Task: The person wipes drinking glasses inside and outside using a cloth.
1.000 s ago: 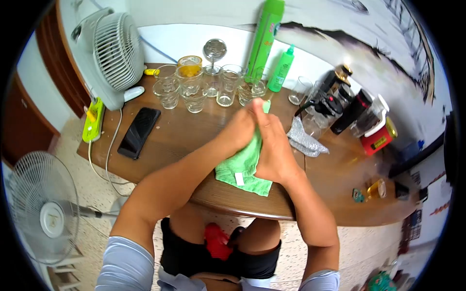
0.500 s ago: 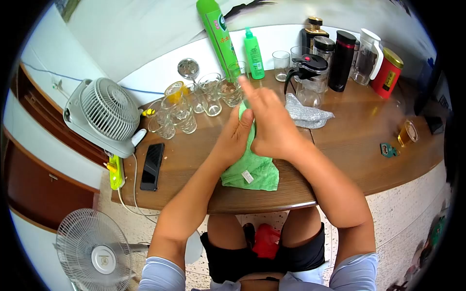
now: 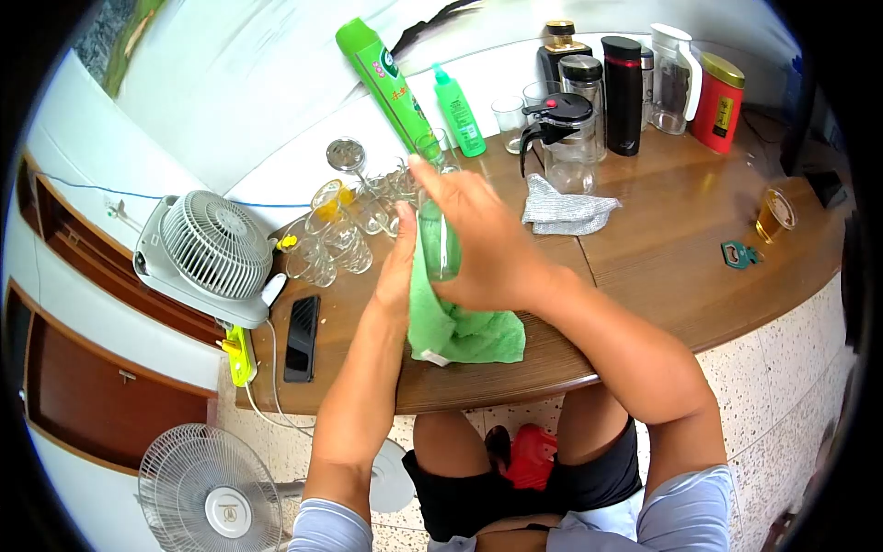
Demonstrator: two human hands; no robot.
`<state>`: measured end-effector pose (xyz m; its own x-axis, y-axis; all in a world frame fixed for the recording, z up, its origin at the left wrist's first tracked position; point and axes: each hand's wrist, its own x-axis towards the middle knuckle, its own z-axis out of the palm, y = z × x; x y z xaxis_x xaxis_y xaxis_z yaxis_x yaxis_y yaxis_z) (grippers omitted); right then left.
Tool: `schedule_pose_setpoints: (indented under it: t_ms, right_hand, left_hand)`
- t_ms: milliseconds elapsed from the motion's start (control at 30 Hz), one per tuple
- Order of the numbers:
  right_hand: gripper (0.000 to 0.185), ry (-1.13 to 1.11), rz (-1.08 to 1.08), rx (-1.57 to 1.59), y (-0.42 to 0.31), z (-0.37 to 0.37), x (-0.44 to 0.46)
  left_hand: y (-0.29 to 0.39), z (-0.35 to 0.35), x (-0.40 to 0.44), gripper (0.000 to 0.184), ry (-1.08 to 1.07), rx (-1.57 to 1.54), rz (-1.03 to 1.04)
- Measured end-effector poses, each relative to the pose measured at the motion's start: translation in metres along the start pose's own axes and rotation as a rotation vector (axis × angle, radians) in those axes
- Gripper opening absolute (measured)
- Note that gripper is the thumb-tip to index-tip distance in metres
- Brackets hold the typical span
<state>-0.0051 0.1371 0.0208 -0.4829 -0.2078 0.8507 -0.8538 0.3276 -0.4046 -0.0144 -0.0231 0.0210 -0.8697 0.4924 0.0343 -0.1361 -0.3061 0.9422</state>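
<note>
Between my hands is a clear drinking glass (image 3: pixel 445 256), partly wrapped in a green cloth (image 3: pixel 483 336). My left hand (image 3: pixel 397 267) presses the cloth against the glass's left side, thumb pointing up. Curved around the other side of the glass is my right hand (image 3: pixel 492 235), its index finger stretched toward the back of the table. The cloth's lower end hangs onto the wood, with a small white label at its corner. Behind my hands, several clear glasses (image 3: pixel 345 247) stand in a group; my right hand hides some of them.
A grey cloth (image 3: pixel 570 210) lies near a glass teapot (image 3: pixel 570 166). Bottles and a red tin (image 3: pixel 717 106) line the back. A phone (image 3: pixel 301 339) and a small fan (image 3: pixel 213 244) are left. An amber-filled glass (image 3: pixel 774 216) and bottle opener (image 3: pixel 739 255) are right.
The view has shifted slightly. My hands have turned and moved apart a little, so the glass between them now shows. The cloth's label has shifted to the lower left.
</note>
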Motion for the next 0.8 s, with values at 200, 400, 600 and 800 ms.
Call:
schedule_pose_setpoints:
  t_ms: [200,400,600,800]
  right_hand:
    - [0.105,-0.133,0.103,-0.223,0.010,-0.007,-0.004]
    - [0.109,-0.310,0.019,-0.165,-0.002,-0.004,-0.007]
    - [0.113,-0.223,-0.158,0.050,-0.004,0.002,-0.005]
    - [0.114,-0.069,-0.051,-0.049,0.001,-0.008,0.004]
  left_hand:
    - [-0.020,-0.007,0.006,0.080,0.080,0.521,0.160]
    - [-0.009,-0.006,0.004,0.079,0.142,0.443,0.151]
    - [0.005,-0.011,-0.001,0.079,0.006,-0.121,0.049]
    - [0.003,0.002,-0.003,0.083,-0.017,-0.115,0.011]
